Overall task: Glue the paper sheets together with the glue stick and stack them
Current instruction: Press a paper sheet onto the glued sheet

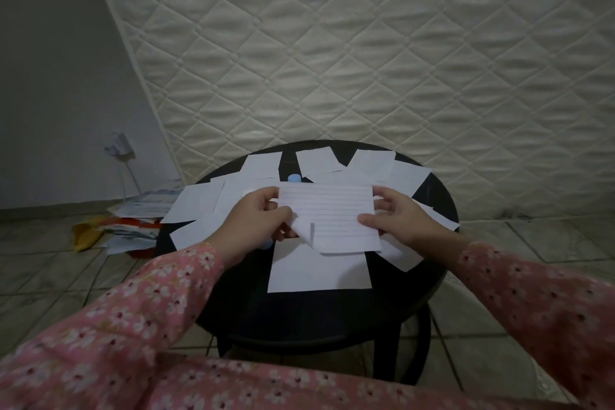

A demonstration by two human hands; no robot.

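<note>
Both hands hold a lined paper sheet [332, 213] just above the round black table [442, 263]. My left hand [256, 220] pinches its left edge, where the lower left corner curls up. On the right edge, my right hand [396, 216] grips the sheet with the thumb on top. A blank white sheet [316, 271] lies flat under it near the front. Several more white sheets [196, 203] are scattered over the tabletop. A light blue glue stick [294, 178] shows just behind the held sheet. A small blue bit, perhaps its cap [266, 246], peeks from under my left hand.
A quilted mattress [366, 43] leans upright right behind the table. On the tiled floor to the left lies a pile of papers and a yellow-orange item [126, 226]. A wall socket with a plugged charger [118, 145] is at the left wall.
</note>
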